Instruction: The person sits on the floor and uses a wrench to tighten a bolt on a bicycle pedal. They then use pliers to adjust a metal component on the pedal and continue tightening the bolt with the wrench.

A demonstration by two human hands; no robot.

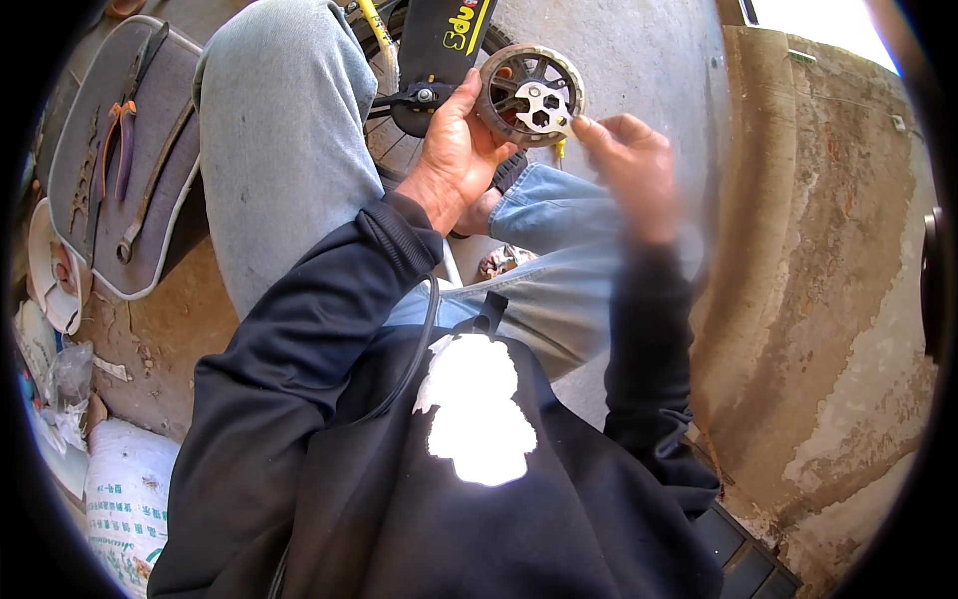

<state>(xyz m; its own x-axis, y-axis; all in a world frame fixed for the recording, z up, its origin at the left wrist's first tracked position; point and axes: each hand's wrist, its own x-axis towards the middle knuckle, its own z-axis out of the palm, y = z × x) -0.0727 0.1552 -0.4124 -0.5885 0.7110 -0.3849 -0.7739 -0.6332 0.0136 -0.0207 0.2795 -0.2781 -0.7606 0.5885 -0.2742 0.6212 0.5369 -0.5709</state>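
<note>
Black fleece sleeve (299, 399) – left hand (454, 150) grips toothed round chainring (529, 95)

We hold a small spoked wheel (530, 95) in our left hand (454, 150), while the fingers of our right hand (629, 165) touch its pale hub. Tools (125, 150) lie on a grey mat (160, 90) to our left, near a white sack (125, 499).

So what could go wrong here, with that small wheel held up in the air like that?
1. The left hand grips the small wheel only at its rim, above the knees; it might slip and drop onto the dirt floor.
2. The right hand works at the white hub piece with its fingertips; a finger could get pinched between the spokes.
3. Any small loose part could fall and be hard to find in the dirt.
</note>
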